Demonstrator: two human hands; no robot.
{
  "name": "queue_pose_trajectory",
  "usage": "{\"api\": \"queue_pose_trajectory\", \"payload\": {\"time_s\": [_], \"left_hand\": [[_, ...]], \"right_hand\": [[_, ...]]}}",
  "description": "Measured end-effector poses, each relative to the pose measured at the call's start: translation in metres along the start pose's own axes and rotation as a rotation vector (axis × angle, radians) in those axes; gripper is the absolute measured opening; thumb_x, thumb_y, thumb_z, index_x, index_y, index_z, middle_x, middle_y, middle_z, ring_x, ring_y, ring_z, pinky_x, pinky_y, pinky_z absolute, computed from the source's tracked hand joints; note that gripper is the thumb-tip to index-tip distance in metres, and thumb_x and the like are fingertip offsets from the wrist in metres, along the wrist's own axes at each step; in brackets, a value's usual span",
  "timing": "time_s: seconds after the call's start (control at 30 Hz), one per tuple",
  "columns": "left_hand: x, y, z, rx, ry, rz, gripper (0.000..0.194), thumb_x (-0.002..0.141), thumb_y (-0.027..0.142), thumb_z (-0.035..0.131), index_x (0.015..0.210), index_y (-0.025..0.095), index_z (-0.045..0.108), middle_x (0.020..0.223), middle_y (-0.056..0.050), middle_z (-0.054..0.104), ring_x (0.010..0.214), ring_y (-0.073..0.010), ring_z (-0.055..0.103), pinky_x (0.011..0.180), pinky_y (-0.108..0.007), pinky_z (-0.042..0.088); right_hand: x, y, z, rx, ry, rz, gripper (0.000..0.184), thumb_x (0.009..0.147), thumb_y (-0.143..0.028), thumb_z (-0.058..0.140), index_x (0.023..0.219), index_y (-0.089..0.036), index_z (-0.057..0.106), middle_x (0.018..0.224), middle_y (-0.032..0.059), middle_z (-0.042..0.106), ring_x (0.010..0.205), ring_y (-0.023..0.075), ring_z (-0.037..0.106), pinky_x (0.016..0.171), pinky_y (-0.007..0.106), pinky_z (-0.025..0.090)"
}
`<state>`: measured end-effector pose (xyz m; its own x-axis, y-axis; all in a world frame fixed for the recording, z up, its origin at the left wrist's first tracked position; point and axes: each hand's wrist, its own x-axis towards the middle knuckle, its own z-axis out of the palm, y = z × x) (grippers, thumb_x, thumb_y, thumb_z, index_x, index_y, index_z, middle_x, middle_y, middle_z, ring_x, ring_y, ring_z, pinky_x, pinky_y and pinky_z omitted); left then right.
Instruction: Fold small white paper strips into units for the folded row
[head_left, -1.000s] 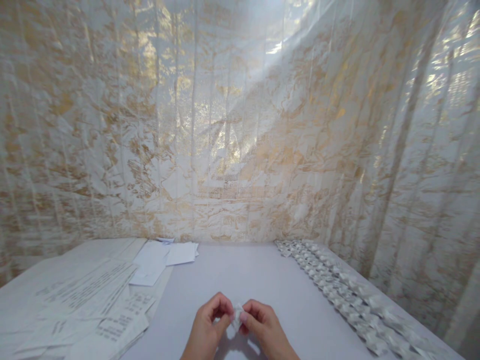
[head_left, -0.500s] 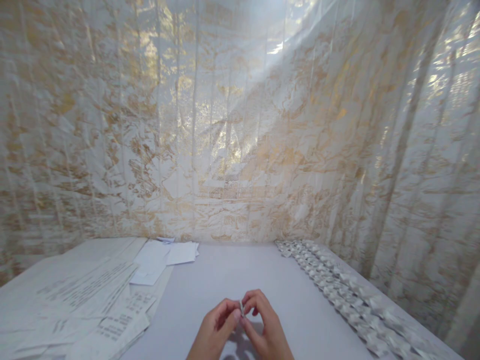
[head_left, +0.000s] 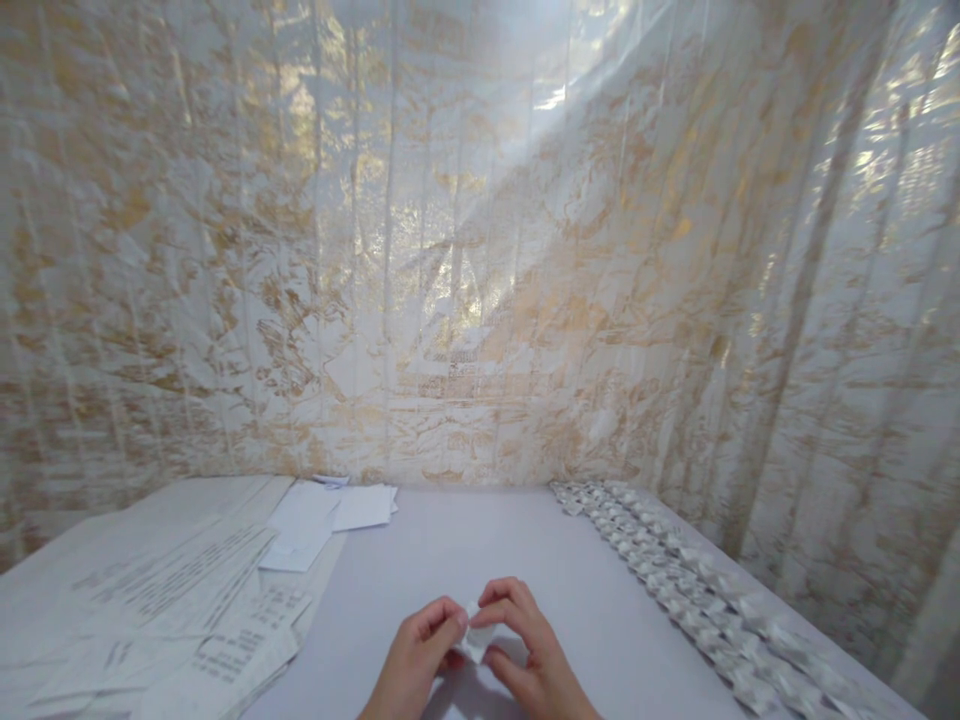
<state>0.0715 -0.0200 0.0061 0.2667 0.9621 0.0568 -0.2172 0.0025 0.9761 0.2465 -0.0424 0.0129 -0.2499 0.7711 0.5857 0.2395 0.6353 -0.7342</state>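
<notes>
Between my hands, low in the middle of the head view, is a small piece of folded white paper (head_left: 478, 640). My left hand (head_left: 424, 645) pinches its left side between thumb and fingers. On the other side, the fingertips of my right hand (head_left: 529, 640) rest at its upper edge and the thumb is at its lower right. Some of the paper's folds are hidden behind the fingers. Both hands are just above the pale table (head_left: 450, 540).
Printed sheets (head_left: 187, 590) overlap across the left side of the table. Blank white paper pieces (head_left: 364, 508) lie behind them. Rows of small folded paper pieces (head_left: 675, 585) run along the right edge. A patterned, shiny curtain (head_left: 450, 250) hangs behind the table.
The folded paper was pinched narrow and edge-on; now its wider white face shows. My right hand's fingers have spread further apart around it, and the left has shifted slightly left.
</notes>
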Motion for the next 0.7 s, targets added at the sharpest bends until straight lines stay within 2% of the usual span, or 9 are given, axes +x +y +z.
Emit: {"api": "queue_pose_trajectory", "payload": {"time_s": [0.07, 0.17, 0.27, 0.33, 0.4, 0.5, 0.63, 0.7], "left_hand": [[-0.001, 0.002, 0.001, 0.032, -0.019, -0.008, 0.061, 0.056, 0.077, 0.078, 0.061, 0.018, 0.063, 0.051, 0.006, 0.048, 0.05, -0.0113, 0.042, 0.053, -0.025, 0.031], [-0.001, 0.004, 0.001, 0.082, -0.049, -0.013, 0.061, 0.058, 0.079, 0.076, 0.057, 0.02, 0.059, 0.044, 0.007, 0.045, 0.045, -0.0105, 0.035, 0.052, -0.026, 0.027], [-0.001, 0.003, 0.001, 0.123, -0.074, -0.01, 0.061, 0.061, 0.079, 0.073, 0.058, 0.021, 0.057, 0.046, 0.006, 0.048, 0.046, -0.0111, 0.036, 0.053, -0.026, 0.028], [-0.001, 0.001, 0.0, 0.148, -0.086, -0.005, 0.06, 0.065, 0.08, 0.07, 0.06, 0.021, 0.055, 0.048, 0.005, 0.05, 0.048, -0.0115, 0.038, 0.054, -0.027, 0.03], [-0.002, -0.001, 0.0, 0.176, -0.098, 0.001, 0.061, 0.068, 0.081, 0.066, 0.061, 0.022, 0.054, 0.049, 0.005, 0.05, 0.048, -0.0117, 0.038, 0.055, -0.027, 0.031], [-0.003, -0.002, 0.001, 0.23, -0.132, 0.009, 0.065, 0.071, 0.086, 0.058, 0.063, 0.022, 0.053, 0.053, 0.004, 0.052, 0.05, -0.0129, 0.042, 0.055, -0.027, 0.033], [-0.005, 0.0, 0.001, 0.331, -0.162, 0.026, 0.063, 0.07, 0.083, 0.063, 0.067, 0.02, 0.055, 0.057, 0.004, 0.053, 0.055, -0.0144, 0.045, 0.055, -0.027, 0.032], [-0.005, 0.001, 0.001, 0.369, -0.158, 0.042, 0.059, 0.074, 0.078, 0.063, 0.068, 0.02, 0.057, 0.056, 0.005, 0.052, 0.056, -0.0144, 0.043, 0.056, -0.027, 0.029]], "right_hand": [[0.0, 0.001, 0.002, -0.007, -0.019, -0.005, 0.032, 0.075, -0.009, 0.064, 0.098, -0.028, 0.077, 0.099, 0.0049, 0.064, 0.099, 0.0253, 0.059, 0.09, 0.037, 0.045], [0.001, 0.001, 0.002, 0.012, 0.007, 0.043, 0.007, 0.084, -0.023, 0.07, 0.083, -0.025, 0.077, 0.085, 0.004, 0.066, 0.088, 0.0245, 0.06, 0.083, 0.035, 0.044], [0.001, 0.003, 0.004, 0.102, 0.05, 0.133, 0.033, 0.088, -0.048, 0.072, 0.069, -0.021, 0.073, 0.074, 0.0036, 0.064, 0.076, 0.0223, 0.059, 0.073, 0.033, 0.042], [0.001, 0.006, 0.007, 0.17, 0.086, 0.19, 0.047, 0.083, -0.061, 0.072, 0.064, -0.019, 0.07, 0.07, 0.0029, 0.062, 0.071, 0.0204, 0.056, 0.069, 0.032, 0.04], [0.001, 0.01, 0.01, 0.24, 0.128, 0.245, 0.051, 0.077, -0.068, 0.075, 0.066, -0.018, 0.068, 0.068, 0.0011, 0.059, 0.067, 0.0184, 0.053, 0.066, 0.03, 0.038], [0.0, 0.015, 0.013, 0.334, 0.16, 0.302, 0.047, 0.073, -0.064, 0.08, 0.074, -0.019, 0.066, 0.067, -0.001, 0.058, 0.064, 0.0169, 0.052, 0.065, 0.029, 0.038], [0.001, 0.015, 0.011, 0.346, 0.155, 0.304, 0.038, 0.074, -0.053, 0.082, 0.078, -0.019, 0.065, 0.068, -0.0022, 0.058, 0.065, 0.0166, 0.052, 0.064, 0.028, 0.037], [0.0, 0.014, 0.012, 0.361, 0.145, 0.314, 0.033, 0.075, -0.048, 0.082, 0.083, -0.02, 0.065, 0.067, -0.0038, 0.056, 0.064, 0.0163, 0.052, 0.064, 0.028, 0.036]]}}
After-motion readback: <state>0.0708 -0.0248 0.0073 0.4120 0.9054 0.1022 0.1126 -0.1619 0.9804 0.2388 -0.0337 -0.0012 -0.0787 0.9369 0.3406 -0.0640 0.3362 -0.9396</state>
